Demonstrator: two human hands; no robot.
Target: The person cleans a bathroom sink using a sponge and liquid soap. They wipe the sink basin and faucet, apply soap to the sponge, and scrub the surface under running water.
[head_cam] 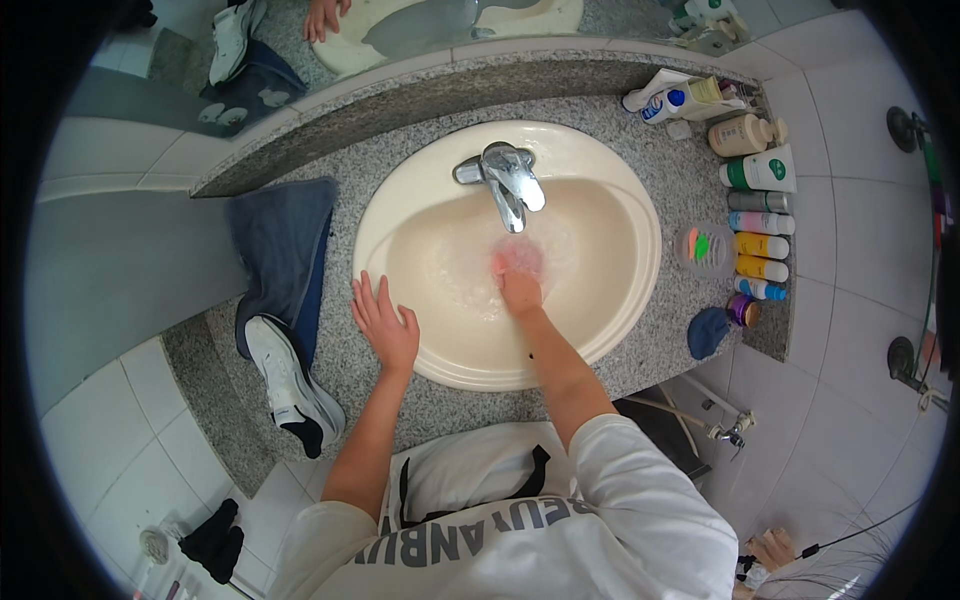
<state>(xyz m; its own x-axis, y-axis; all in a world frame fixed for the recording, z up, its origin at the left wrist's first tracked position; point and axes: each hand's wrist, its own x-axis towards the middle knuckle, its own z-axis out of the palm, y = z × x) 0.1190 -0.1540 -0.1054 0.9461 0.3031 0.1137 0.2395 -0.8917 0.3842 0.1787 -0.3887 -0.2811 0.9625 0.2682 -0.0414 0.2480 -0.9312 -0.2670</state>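
My right hand (520, 289) reaches into the cream oval washbasin (630, 285), below the chrome mixer tap (510, 180). At its fingers is a blurred pink object (517, 256), partly hidden by moving water; whether the fingers grip it cannot be made out. My left hand (386, 319) rests on the basin's left rim, fingers spread, holding nothing. On the counter left of the basin, a white sports shoe (289, 379) lies partly over a folded dark blue cloth (281, 225).
Bottles and tubes (761, 244) line the right end of the granite counter (480, 409), beside a clear plastic box (705, 251) and a dark blue cloth (707, 332). A mirror (300, 60) stands behind the basin. An angle valve (731, 431) sits low on the right wall.
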